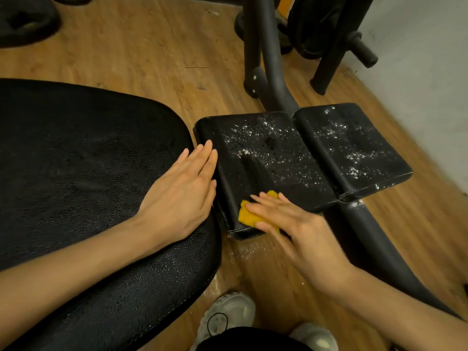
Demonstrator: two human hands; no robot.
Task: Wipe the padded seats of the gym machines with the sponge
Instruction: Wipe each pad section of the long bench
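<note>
A wood-look floor (141, 54) runs under the whole scene, meeting a pale wall (430, 59) at the right. The large black padded seat (83, 178) fills the left side, its textured vinyl stitched along the near edge. Beside it, the machine's dark tubular frame (276, 79) carries 2 smaller black pads: the left pad (266, 158) and the right pad (354, 145), both dusted with white powder, though a strip near the left pad's front edge looks wiped. The person's left hand (182, 188) lies flat with straight fingers close together, palm on the big seat and fingertips reaching onto the left pad's edge. The right hand (286, 219) presses, fingers extended and slightly spread, on the yellow sponge (249, 216) at the left pad's near corner. 2 pale sneakers (228, 317) show at the bottom, with scattered powder (247, 250) on the floor below the pad.
</note>
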